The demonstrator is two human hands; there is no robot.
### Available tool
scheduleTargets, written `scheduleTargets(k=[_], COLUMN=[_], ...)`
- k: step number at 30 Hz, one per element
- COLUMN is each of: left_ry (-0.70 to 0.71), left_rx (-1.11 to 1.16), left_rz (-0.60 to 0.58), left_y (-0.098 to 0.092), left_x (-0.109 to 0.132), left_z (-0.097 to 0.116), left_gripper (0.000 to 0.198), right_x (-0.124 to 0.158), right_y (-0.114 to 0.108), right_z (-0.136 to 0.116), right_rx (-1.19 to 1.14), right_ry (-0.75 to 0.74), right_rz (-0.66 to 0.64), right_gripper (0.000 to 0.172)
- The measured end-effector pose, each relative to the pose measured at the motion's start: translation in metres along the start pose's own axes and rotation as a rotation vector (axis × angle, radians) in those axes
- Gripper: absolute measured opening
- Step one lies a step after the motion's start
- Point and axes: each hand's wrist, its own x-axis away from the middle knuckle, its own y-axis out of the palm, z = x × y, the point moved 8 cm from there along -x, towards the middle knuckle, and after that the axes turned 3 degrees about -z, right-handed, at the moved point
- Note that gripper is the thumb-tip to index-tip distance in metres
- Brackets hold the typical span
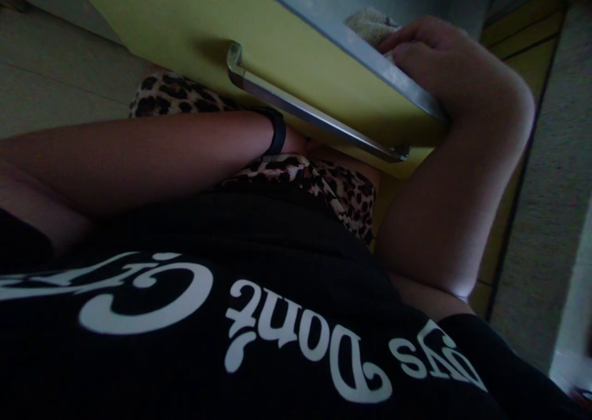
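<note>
A: Where was the cloth (370, 26)?
B: Upper right, at the yellow panel (176, 31)'s edge, left of your nearer right hand (423, 44), whose fingers gripped it; your left hand (296, 141)'s fingers, mid-frame, were hidden, their spread indeterminable.

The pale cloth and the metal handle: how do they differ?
The pale cloth looks soft and crumpled; the metal handle is a shiny, straight bar. The pale cloth is partly hidden by the right hand, while most of the metal handle shows. Both are at the yellow panel.
</note>
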Motion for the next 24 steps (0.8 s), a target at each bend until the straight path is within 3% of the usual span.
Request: scheduleTargets(k=[7, 24], left_ry=[-0.105, -0.118], left_rx=[-0.038, -0.041], left_rz=[-0.053, -0.060], left_y=[-0.001, -0.004], left_x=[0.009, 0.017], left_z=[0.002, 0.007], left_gripper=[0.050, 0.050], right_x=[0.000, 0.000], right_y=[-0.002, -0.001], right_z=[0.001, -0.001], right_rx=[-0.002, 0.007], right_ry=[0.000, -0.009], right_rz=[0.000, -0.007], right_gripper=[0.028, 0.032])
